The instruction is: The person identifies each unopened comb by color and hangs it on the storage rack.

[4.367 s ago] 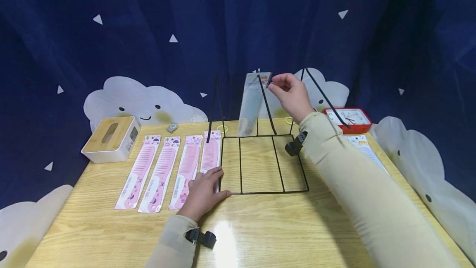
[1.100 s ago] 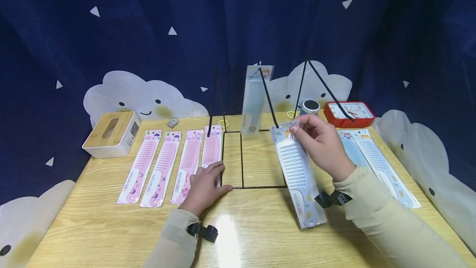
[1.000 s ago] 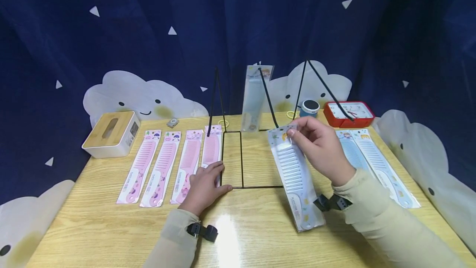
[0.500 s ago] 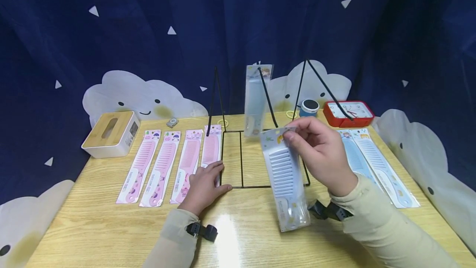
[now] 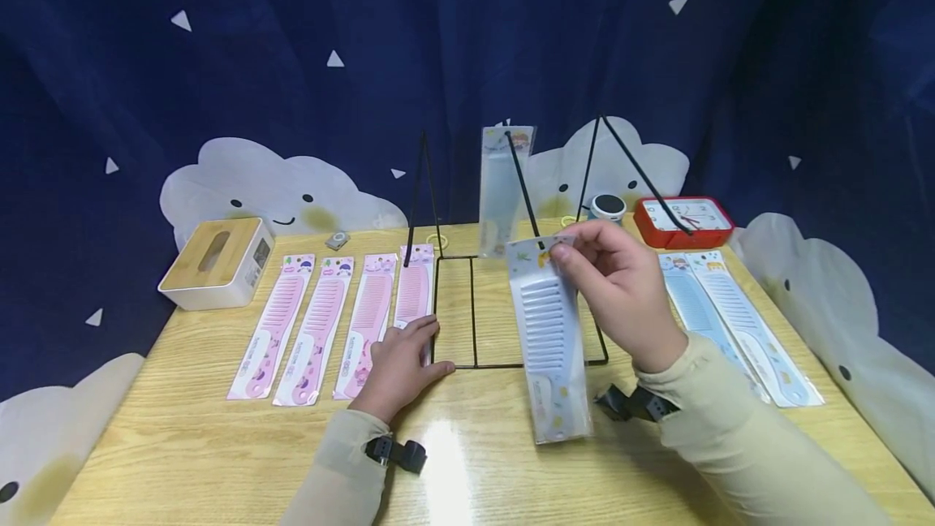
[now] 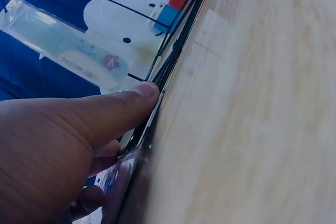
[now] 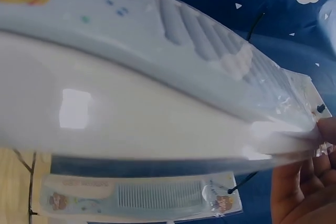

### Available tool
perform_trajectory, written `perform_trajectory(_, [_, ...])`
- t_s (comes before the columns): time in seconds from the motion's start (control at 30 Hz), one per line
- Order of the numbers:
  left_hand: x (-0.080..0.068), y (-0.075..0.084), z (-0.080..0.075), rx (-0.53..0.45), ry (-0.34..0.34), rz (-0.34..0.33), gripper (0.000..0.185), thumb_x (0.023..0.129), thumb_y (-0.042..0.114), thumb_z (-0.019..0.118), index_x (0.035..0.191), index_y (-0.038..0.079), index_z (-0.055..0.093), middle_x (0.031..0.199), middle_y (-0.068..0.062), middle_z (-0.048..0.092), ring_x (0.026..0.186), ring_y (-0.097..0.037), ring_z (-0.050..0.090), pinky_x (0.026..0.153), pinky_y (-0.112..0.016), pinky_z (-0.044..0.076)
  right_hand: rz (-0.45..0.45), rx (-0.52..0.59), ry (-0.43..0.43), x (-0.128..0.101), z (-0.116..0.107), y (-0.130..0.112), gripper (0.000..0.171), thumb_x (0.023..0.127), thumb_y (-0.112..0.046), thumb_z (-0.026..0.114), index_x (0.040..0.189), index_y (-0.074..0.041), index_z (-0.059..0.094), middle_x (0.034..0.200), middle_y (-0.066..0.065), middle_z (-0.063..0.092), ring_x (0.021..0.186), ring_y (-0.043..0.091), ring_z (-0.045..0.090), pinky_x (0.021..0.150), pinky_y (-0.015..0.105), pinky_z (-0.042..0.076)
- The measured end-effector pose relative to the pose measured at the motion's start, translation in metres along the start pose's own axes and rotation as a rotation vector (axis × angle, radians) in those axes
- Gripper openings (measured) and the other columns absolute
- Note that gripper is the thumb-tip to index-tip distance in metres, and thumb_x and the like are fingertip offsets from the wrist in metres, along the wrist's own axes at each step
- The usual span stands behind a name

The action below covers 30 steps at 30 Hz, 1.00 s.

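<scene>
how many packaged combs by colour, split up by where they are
Pink combs on the table: 4
Flat blue combs on the table: 2
Hanging blue comb on the rack: 1
Held blue comb in the right hand: 1
Total: 8

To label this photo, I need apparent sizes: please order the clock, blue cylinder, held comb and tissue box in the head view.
Largest to smallest:
1. Held comb, helped by nearness to the camera
2. Tissue box
3. Clock
4. Blue cylinder, partly hidden

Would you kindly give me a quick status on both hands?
Right hand pinching blue comb pack at tip of middle hook; threading unclear. Left hand touching rack base. Another pack hanging farther back; no obstruction seen.
</scene>
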State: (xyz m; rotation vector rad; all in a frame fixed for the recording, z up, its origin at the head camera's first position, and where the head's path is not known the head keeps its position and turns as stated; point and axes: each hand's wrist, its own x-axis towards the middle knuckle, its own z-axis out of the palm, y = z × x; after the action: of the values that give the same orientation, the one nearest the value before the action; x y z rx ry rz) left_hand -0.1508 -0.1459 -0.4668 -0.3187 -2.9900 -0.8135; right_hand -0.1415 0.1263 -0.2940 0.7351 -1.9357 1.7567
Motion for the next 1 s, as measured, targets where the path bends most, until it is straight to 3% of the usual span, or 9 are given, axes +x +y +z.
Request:
perform_trajectory(0.37, [-0.001,0.0,-0.001,-0.002,0.001,0.005,0.071,0.082,0.046,0.08,0.14,0.01,0.059,0.151,0.0,0.05,0.112,-0.029,0.051,0.083,-0.05,0.035,0.111,-0.086,0.048,0.008,0.009,0.017,0.009,0.096,-0.001,0.065,0.101,0.005,0.065,0.085,0.005,0.064,0.064,0.017,0.052,0.058,0.025,0.049])
perform_trajectory(1.0, [0.0,0.001,0.0,-0.003,-0.006,-0.017,0.071,0.081,0.045,0.081,0.14,0.011,0.06,0.151,0.001,0.05,0.111,-0.027,0.05,0.084,-0.049,0.034,0.074,-0.11,0.082,0.034,0.013,0.038,0.017,0.096,-0.007,0.066,0.107,0.006,0.066,0.087,0.004,0.065,0.065,0.015,0.052,0.059,0.023,0.046])
